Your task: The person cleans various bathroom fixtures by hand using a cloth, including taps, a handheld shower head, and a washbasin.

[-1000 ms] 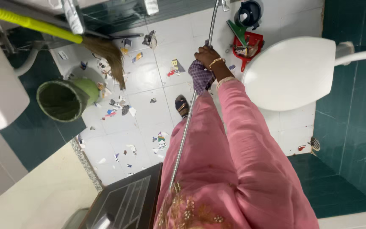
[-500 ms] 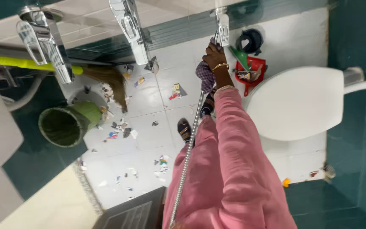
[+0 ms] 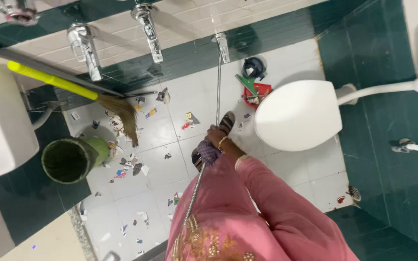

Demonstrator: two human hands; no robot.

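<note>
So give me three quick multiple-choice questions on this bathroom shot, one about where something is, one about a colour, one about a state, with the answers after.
1. Where does the green bin lie?
A. On the floor, close below the broom head
B. On the toilet lid
C. In the sink

2. What colour is the broom handle?
A. Red
B. Yellow
C. Black

3. How is the toilet lid?
A. Raised
B. Missing
C. Shut

Answers:
1. A, the bin lies on its side on the floor tiles, its open mouth toward the camera, near the broom bristles.
2. B, the long handle is bright yellow.
3. C, the white lid lies flat over the bowl.

The right hand holds a checked cloth against the metal hose; the left hand is not in view.
</note>
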